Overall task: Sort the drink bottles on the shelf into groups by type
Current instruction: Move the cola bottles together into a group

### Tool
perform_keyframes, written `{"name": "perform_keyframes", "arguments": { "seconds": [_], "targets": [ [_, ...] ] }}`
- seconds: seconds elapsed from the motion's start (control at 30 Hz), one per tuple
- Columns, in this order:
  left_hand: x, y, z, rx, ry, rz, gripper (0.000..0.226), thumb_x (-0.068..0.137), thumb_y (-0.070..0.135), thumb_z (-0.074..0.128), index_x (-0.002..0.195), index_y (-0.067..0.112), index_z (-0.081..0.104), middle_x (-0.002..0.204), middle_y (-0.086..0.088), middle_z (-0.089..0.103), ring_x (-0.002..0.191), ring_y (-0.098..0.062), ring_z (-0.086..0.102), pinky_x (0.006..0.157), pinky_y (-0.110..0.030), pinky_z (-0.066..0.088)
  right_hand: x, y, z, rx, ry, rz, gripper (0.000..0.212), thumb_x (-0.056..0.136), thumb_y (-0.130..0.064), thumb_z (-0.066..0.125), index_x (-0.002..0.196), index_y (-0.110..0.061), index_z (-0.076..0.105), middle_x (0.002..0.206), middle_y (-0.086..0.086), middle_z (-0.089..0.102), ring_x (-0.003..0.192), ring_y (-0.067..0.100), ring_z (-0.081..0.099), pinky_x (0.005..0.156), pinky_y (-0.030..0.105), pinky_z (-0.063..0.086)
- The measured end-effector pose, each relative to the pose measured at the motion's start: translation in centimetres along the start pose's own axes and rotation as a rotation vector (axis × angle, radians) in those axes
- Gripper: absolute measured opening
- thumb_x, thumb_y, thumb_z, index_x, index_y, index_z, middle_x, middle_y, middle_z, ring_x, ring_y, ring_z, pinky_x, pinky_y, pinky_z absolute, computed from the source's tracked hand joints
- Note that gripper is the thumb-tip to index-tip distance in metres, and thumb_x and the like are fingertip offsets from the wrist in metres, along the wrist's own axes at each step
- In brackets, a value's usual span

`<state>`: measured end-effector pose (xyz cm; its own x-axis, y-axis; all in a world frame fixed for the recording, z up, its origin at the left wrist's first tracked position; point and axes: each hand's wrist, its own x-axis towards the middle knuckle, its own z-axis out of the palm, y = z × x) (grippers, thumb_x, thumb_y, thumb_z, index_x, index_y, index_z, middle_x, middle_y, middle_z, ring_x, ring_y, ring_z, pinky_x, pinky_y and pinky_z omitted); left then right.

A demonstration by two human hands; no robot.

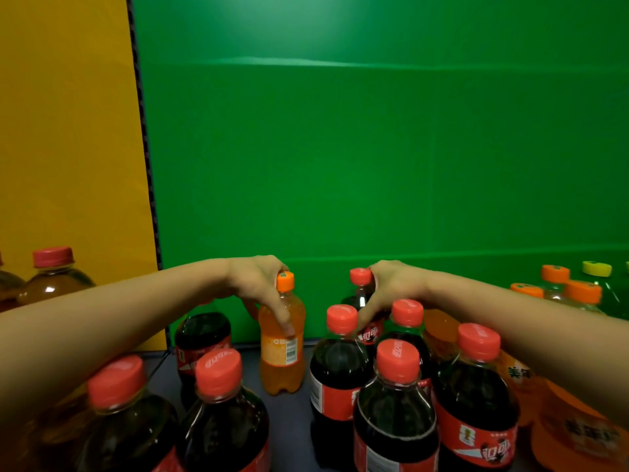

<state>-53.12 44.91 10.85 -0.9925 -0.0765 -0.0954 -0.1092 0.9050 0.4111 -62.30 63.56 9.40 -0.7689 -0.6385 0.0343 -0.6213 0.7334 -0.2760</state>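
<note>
Orange soda bottle [281,359] stands upright near the back of the shelf [296,407], with the left hand [258,284] curled round its neck. Just beside it, the right hand [386,289] grips a red-capped cola bottle [360,284].

White characters 可口 are legible to me on the red label of the front-right cola bottle [476,417], beside a small yellow-green emblem. The same two characters show on the red label of the rear cola bottle [370,335], which my right hand [391,287] grips. On the right-hand orange bottle [519,373] I make out 美年 in dark print; the nearest orange bottle [578,434] carries similar characters, too blurred to read. The small orange bottle [282,366] in my left hand [258,284] shows only a barcode. White script on the red caps [218,369] is unreadable.
</note>
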Motion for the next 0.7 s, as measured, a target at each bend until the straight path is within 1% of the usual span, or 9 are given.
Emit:
{"name": "perform_keyframes", "arguments": {
  "seconds": [0.13, 0.23, 0.3, 0.4, 0.43, 0.5, 0.57, 0.63, 0.7],
  "targets": [
    [-0.6, -0.1, -1.5, -0.071, 0.123, 0.006, 0.038, 0.056, 0.013, 0.087, 0.085, 0.007, 0.063, 0.076, -0.004, 0.066, 0.062, -0.013, 0.06, 0.056, -0.028, 0.053, 0.2, -1.4, 0.0, 0.026, -0.088, -0.15, 0.031, 0.066, -0.024, 0.08, 0.089, -0.007, 0.069, 0.084, 0.001, 0.064, 0.081, 0.015, 0.058, 0.076, 0.031, 0.05],
    [-1.4, -0.1, -2.9, -0.155, 0.266, 0.023, 0.063, 0.04, 0.019, 0.091, 0.093, -0.002, 0.064, 0.083, -0.015, 0.069, 0.069, -0.021, 0.063, 0.063, -0.036, 0.056, 0.8, -2.3, 0.2, 0.043, -0.131, -0.278, 0.03, 0.072, -0.015, 0.076, 0.097, -0.003, 0.067, 0.091, 0.005, 0.066, 0.082, 0.014, 0.056, 0.081, 0.034, 0.05],
    [-1.7, 0.2, -3.5, -0.191, 0.33, 0.041, 0.07, 0.032, 0.024, 0.088, 0.092, -0.003, 0.064, 0.085, -0.016, 0.069, 0.072, -0.023, 0.063, 0.068, -0.039, 0.056, 1.2, -2.9, 0.4, 0.063, -0.154, -0.346, 0.03, 0.074, -0.012, 0.074, 0.102, -0.003, 0.065, 0.103, 0.012, 0.069, 0.085, 0.013, 0.056, 0.087, 0.036, 0.051],
    [-1.8, 0.7, -4.2, -0.198, 0.376, 0.052, 0.059, 0.043, 0.019, 0.091, 0.09, -0.002, 0.063, 0.088, -0.018, 0.069, 0.074, -0.025, 0.062, 0.067, -0.038, 0.055, 1.2, -3.8, 0.8, 0.079, -0.215, -0.425, 0.035, 0.077, -0.008, 0.072, 0.11, -0.005, 0.062, 0.114, 0.014, 0.066, 0.094, 0.012, 0.057, 0.09, 0.031, 0.049],
    [-1.8, 0.9, -4.3, -0.194, 0.386, 0.056, 0.06, 0.04, 0.022, 0.091, 0.087, -0.001, 0.063, 0.087, -0.018, 0.069, 0.073, -0.024, 0.062, 0.066, -0.036, 0.054, 1.2, -3.9, 0.9, 0.098, -0.24, -0.449, 0.037, 0.078, -0.006, 0.071, 0.112, -0.004, 0.061, 0.116, 0.014, 0.065, 0.097, 0.011, 0.057, 0.089, 0.026, 0.048],
    [-1.7, 1.2, -4.6, -0.186, 0.406, 0.063, 0.056, 0.037, 0.025, 0.091, 0.081, 0.004, 0.062, 0.083, -0.016, 0.067, 0.071, -0.024, 0.061, 0.062, -0.034, 0.053, 1.1, -3.9, 1.0, 0.146, -0.286, -0.462, 0.037, 0.079, -0.002, 0.069, 0.114, -0.001, 0.058, 0.113, 0.01, 0.064, 0.098, 0.01, 0.054, 0.082, 0.012, 0.046],
    [-1.4, 1.7, -4.8, -0.188, 0.43, 0.077, 0.045, 0.048, 0.018, 0.09, 0.08, 0.007, 0.061, 0.08, -0.013, 0.065, 0.071, -0.023, 0.059, 0.059, -0.031, 0.052, 1.0, -3.8, 1.0, 0.195, -0.338, -0.47, 0.034, 0.08, 0.001, 0.067, 0.111, -0.006, 0.057, 0.105, 0.0, 0.06, 0.095, 0.005, 0.053, 0.078, 0.006, 0.044],
    [-1.2, 2.4, -5.0, -0.19, 0.449, 0.09, 0.043, 0.051, 0.017, 0.088, 0.083, 0.006, 0.061, 0.08, -0.012, 0.065, 0.071, -0.023, 0.06, 0.059, -0.032, 0.053, 0.7, -3.8, 0.8, 0.222, -0.412, -0.474, 0.031, 0.081, 0.005, 0.064, 0.102, -0.017, 0.056, 0.098, -0.008, 0.057, 0.087, -0.005, 0.054, 0.081, 0.007, 0.045],
    [-0.9, 3.3, -5.2, -0.183, 0.458, 0.106, 0.043, 0.052, 0.017, 0.088, 0.084, 0.004, 0.063, 0.078, -0.011, 0.063, 0.069, -0.022, 0.058, 0.059, -0.031, 0.053, 0.7, -3.3, 0.6, 0.267, -0.462, -0.472, 0.026, 0.083, 0.006, 0.061, 0.104, -0.009, 0.056, 0.098, -0.003, 0.058, 0.087, -0.001, 0.055, 0.088, 0.018, 0.046]
  ]
}}
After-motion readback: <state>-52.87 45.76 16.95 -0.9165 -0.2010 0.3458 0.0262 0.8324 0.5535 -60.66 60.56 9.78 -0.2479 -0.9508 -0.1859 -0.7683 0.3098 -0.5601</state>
